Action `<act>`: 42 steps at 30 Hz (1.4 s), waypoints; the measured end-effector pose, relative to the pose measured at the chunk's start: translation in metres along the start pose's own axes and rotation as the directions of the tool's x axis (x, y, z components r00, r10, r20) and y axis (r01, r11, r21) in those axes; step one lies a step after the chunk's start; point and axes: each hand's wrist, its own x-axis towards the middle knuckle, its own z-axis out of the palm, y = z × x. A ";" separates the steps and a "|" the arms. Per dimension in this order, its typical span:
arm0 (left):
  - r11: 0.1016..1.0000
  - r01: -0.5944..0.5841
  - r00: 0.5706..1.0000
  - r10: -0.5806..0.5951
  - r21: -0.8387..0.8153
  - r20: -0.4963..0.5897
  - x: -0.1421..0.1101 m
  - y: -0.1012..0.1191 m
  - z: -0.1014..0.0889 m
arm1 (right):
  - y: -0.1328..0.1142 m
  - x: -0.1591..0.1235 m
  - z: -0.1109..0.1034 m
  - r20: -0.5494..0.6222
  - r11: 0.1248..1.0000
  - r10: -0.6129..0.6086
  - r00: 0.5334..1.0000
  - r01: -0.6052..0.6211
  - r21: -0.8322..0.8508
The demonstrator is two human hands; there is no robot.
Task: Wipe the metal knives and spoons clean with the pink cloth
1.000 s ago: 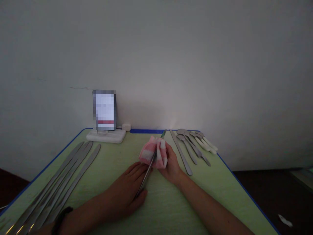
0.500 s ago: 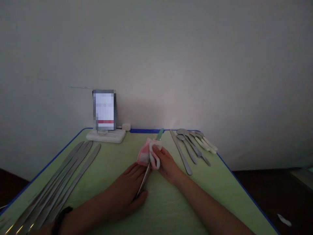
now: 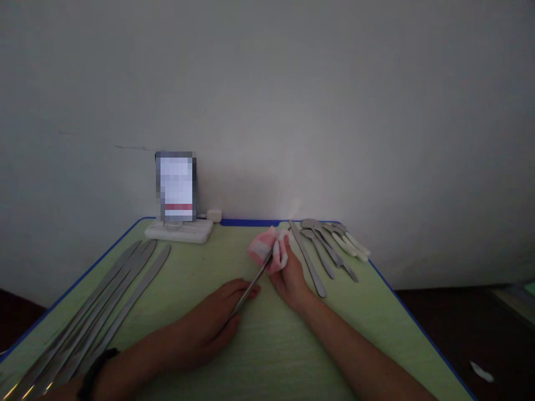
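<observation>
My left hand (image 3: 213,314), closed, grips a metal table knife (image 3: 253,285) near its lower end; the shaft slants up and to the right between thumb and fingers. My right hand (image 3: 291,273) pinches a pink and white cloth (image 3: 262,248) folded around the knife's far end. That end is hidden by the cloth. Just right of my right hand lies another table knife (image 3: 308,259). Several long knives (image 3: 121,284) lie side by side to the left of my left forearm.
Several metal spoons (image 3: 320,253) and some cutlery with pale handles (image 3: 349,248) lie at the back right of the green table (image 3: 217,262). A screen device (image 3: 178,186) stands on a white base (image 3: 179,231) at the back left, beside a white plug (image 3: 214,215). A wall (image 3: 267,111) rises behind.
My right hand and the cloth have moved up and right along the knife, covering its tip, which showed before. The knife leans more to the right, and my left hand has shifted slightly left.
</observation>
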 end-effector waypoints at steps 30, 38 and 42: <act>0.979 0.102 0.994 -0.094 0.174 -0.054 0.004 -0.001 0.012 | 0.001 -0.008 0.006 -0.006 0.943 0.064 0.998 -0.063 -0.326; 0.980 0.107 0.994 -0.104 0.166 -0.029 0.005 0.004 0.010 | 0.001 -0.008 0.005 -0.059 0.951 0.073 0.996 -0.087 -0.297; 0.986 0.084 0.996 -0.078 0.142 -0.046 0.005 0.005 0.008 | 0.001 -0.008 0.005 -0.019 0.942 0.085 0.996 -0.087 -0.323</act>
